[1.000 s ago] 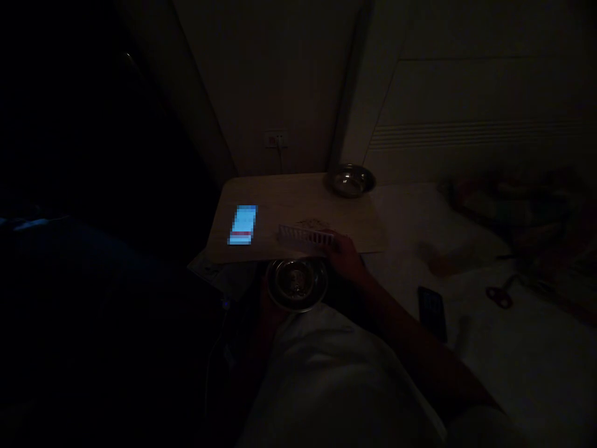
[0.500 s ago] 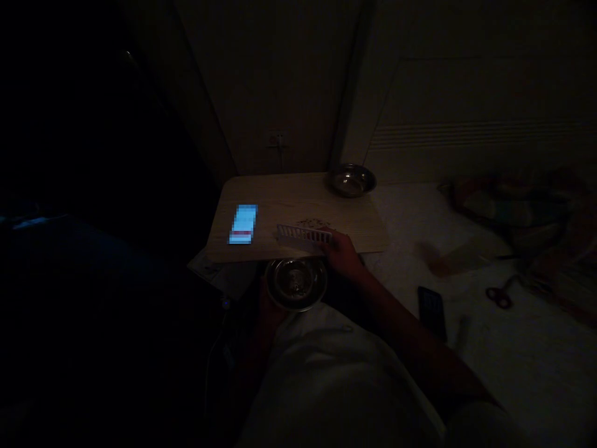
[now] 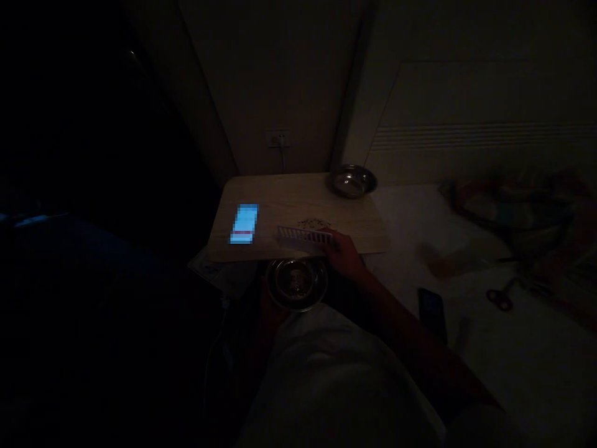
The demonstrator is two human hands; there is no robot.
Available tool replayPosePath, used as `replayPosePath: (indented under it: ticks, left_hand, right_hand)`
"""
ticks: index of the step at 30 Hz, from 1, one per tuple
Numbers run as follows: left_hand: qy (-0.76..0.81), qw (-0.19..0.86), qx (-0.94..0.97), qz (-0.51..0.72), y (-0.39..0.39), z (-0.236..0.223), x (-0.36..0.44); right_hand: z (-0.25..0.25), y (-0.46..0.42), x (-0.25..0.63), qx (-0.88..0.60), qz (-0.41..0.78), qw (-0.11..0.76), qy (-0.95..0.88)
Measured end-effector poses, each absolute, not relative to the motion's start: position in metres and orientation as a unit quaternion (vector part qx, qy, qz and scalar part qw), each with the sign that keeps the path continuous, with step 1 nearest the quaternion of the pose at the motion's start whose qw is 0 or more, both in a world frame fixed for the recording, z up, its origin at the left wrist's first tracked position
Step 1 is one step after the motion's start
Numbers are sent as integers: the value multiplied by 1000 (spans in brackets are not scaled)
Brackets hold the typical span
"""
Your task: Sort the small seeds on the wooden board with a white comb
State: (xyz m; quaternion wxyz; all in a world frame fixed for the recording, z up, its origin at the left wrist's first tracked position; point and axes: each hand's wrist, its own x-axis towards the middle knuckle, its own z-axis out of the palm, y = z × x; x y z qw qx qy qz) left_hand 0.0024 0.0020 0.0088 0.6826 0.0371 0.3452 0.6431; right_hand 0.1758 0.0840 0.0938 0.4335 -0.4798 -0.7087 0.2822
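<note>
Slotted strip is being held over table nr its near edge; from where I'm standing, can't tell if touching. R hand is holding its R end, grip closed. Bits are lying just behind. L hand is holding metal bowl by L side, grip closed on it. Lit phone is lying L, 2nd bowl sitting back R.

At the left side of a pale wood-grain tabletop with rounded corners lies a rectangular phone with a glowing pale-blue screen. Behind the tabletop, a pale cable hangs from a whitish rectangular wall socket. Right of the tabletop lie a dark rectangular phone-like device, reddish loop-handled scissors and a blurred multicoloured fabric heap.
</note>
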Motion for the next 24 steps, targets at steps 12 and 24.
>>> replayPosePath:
  ticks: [12, 24]
  left_hand:
    - [375, 648, 68, 659, -7, 17, -3]
    - [372, 644, 42, 667, -2, 11, -6]
  right_hand:
    - [101, 85, 165, -445, 297, 406, -741]
    - [119, 77, 161, -388, 325, 365, -781]
